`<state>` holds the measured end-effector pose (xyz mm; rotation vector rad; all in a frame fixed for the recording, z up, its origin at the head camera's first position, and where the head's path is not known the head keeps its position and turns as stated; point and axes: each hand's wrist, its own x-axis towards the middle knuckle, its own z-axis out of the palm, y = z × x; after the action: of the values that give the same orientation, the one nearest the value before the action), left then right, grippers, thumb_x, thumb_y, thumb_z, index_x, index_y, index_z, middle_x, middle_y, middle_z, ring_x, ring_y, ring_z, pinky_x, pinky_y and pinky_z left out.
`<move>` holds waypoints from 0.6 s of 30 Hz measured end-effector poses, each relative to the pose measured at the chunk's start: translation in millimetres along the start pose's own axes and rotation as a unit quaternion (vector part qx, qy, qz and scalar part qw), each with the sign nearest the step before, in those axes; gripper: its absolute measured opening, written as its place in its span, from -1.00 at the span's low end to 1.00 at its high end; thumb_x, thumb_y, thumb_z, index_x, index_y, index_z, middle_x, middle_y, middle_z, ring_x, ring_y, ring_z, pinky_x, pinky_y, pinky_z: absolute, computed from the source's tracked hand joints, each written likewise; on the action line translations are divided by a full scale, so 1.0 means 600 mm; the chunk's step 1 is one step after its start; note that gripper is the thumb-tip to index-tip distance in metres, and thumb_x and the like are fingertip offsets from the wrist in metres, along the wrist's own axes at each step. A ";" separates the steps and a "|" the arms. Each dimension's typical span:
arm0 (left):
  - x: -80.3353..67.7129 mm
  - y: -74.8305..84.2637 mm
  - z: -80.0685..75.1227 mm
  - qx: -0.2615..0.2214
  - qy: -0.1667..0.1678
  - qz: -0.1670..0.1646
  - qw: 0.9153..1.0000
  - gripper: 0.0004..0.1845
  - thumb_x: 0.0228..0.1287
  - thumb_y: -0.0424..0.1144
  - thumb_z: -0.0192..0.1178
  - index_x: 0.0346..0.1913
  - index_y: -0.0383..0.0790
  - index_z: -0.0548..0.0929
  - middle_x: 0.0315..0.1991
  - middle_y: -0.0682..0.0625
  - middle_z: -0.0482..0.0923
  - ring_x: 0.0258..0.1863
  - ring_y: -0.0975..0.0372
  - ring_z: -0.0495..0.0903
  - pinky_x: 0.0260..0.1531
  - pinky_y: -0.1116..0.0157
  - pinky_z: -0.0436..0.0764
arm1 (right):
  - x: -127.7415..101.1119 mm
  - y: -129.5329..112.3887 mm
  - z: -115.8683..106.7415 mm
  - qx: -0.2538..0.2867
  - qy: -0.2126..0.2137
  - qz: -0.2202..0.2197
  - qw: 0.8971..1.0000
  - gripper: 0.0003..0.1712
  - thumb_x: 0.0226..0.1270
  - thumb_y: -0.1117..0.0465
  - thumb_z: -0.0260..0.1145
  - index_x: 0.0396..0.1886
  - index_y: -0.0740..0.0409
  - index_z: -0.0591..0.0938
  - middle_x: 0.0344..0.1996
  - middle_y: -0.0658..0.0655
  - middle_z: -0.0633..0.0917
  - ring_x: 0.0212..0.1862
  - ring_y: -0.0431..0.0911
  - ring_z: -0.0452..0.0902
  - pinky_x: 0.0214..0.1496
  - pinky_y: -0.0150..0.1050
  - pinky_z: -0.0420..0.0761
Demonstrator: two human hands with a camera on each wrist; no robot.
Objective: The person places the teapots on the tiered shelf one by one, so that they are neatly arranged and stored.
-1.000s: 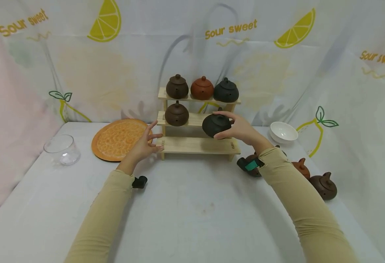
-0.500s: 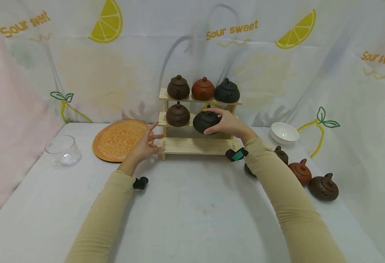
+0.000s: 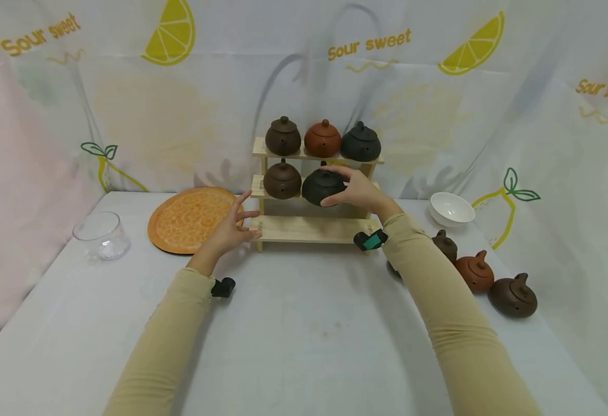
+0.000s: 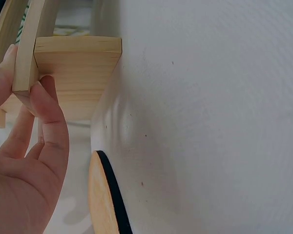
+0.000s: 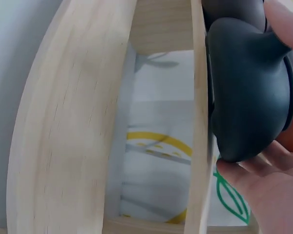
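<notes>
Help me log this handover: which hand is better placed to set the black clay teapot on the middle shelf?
Right. The right hand already grips the black clay teapot at the wooden rack's middle shelf; the left hand only touches the bottom shelf.

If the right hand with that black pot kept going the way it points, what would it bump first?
Probably the brown pot on the middle shelf: the right hand points left, carrying the black pot toward it. Depth is uncertain.

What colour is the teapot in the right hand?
Black teapot, clearest in the head view.
</notes>
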<state>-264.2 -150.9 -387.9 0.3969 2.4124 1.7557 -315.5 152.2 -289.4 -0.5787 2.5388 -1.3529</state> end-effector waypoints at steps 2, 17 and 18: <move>0.001 0.000 0.001 0.001 0.001 0.000 1.000 0.03 0.16 -0.52 0.23 0.47 0.15 -0.20 0.28 -0.29 0.27 -0.12 -0.14 0.49 -0.26 0.35 0.51 | -0.002 0.000 0.001 -0.003 0.003 -0.010 1.000 -0.06 -0.12 0.19 0.58 0.33 -0.06 0.37 0.34 0.03 0.26 0.32 0.02 0.14 0.20 -0.02 0.28; -0.003 0.006 0.002 0.000 -0.003 -0.006 1.000 0.03 0.17 -0.51 0.22 0.47 0.15 -0.22 0.29 -0.29 0.26 -0.10 -0.15 0.47 -0.26 0.34 0.49 | -0.010 0.007 0.004 0.012 0.025 -0.019 0.999 -0.12 -0.10 0.23 0.56 0.30 -0.04 0.40 0.34 0.03 0.27 0.32 0.05 0.16 0.16 -0.03 0.34; -0.003 0.006 0.002 0.000 -0.002 -0.005 1.000 0.03 0.17 -0.51 0.22 0.47 0.14 -0.22 0.28 -0.30 0.26 -0.09 -0.16 0.46 -0.24 0.32 0.49 | -0.010 0.006 0.006 0.012 0.028 -0.019 0.999 -0.12 -0.10 0.23 0.56 0.30 -0.03 0.40 0.33 0.04 0.27 0.32 0.05 0.16 0.16 -0.02 0.34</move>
<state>-262.0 -149.4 -384.9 0.3879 2.4070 1.7496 -309.4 154.0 -294.0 -0.5952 2.5645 -1.4304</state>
